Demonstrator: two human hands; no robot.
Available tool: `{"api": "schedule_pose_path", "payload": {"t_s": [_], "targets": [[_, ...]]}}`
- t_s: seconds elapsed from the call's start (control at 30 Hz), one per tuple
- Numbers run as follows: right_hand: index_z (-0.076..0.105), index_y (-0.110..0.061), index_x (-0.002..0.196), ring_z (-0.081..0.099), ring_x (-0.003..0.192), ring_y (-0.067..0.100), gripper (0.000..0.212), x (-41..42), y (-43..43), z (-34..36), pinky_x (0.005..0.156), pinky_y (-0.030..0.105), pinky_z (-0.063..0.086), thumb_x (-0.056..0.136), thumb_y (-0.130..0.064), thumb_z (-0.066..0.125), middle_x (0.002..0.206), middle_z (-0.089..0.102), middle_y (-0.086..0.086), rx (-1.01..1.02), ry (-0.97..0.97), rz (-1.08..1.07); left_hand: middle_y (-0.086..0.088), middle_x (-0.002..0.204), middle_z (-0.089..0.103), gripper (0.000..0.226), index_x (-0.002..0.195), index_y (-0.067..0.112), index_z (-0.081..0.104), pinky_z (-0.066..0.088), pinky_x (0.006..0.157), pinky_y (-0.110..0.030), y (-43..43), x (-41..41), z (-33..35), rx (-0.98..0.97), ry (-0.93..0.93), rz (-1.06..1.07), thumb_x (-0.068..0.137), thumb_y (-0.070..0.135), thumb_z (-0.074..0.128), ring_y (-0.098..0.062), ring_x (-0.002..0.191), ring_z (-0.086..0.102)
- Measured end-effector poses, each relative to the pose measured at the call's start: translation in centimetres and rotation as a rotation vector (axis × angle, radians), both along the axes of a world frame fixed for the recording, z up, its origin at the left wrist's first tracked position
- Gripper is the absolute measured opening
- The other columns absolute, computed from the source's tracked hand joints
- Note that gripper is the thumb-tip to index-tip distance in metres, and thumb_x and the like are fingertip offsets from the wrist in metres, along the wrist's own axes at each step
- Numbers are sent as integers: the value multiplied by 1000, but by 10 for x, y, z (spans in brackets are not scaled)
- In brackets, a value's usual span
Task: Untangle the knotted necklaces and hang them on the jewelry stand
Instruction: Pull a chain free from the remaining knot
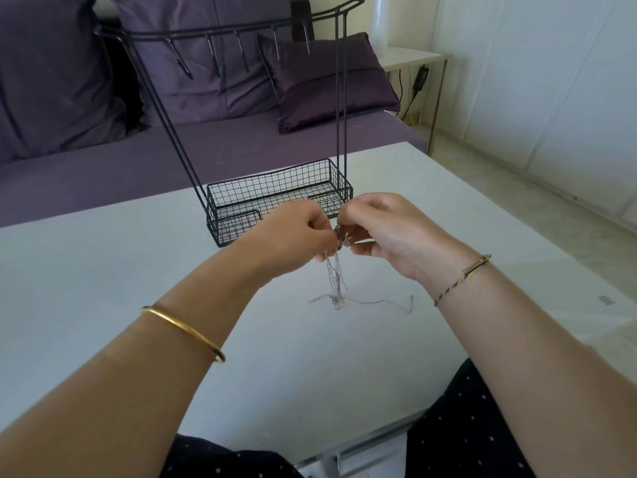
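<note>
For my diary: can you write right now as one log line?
left hand: pinches knotted silver chain necklaces | right hand: pinches same knot | chain ends: on white table | black wire jewelry stand: hooks bare

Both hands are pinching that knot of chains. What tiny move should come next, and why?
Probably tease one strand gently out of the knot. The left hand and right hand both pinch it, the chains hang tangled down to the table, and the hooks on the stand are bare.
</note>
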State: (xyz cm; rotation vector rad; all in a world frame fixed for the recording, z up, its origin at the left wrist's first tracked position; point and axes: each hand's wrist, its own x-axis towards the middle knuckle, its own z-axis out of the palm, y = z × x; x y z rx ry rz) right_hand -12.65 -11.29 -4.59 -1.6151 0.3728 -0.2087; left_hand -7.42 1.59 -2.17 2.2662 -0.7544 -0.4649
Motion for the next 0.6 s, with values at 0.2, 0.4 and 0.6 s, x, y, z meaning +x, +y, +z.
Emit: {"api": "schedule_pose_path", "payload": {"t_s": [0.2, 0.4, 0.6], "targets": [[60, -7, 72, 55, 56, 12, 16, -4, -2, 1, 54, 22, 47, 87, -8, 55, 63, 57, 2, -115, 55, 98, -2, 81, 67, 17, 76, 15, 54, 50, 82, -35, 6, 8, 1, -282, 257, 186, 87, 6, 64, -13, 77, 64], [56, -11, 70, 54, 58, 11, 16, -5, 1, 5, 55, 23, 46, 85, -9, 52, 60, 55, -2, -249, 65, 101, 0, 74, 66, 17, 77, 14, 55, 50, 84, -35, 5, 8, -2, -328, 362, 223, 92, 7, 58, -12, 72, 62], [55, -11, 71, 53, 60, 14, 15, -2, -2, 5, 54, 23, 45, 85, -10, 51, 69, 57, 5, -56, -4, -37, -5, 80, 66, 5, 84, 7, 56, 48, 69, -34, 2, -3, -1, 34, -13, 4, 88, 9, 58, -18, 70, 55]]}}
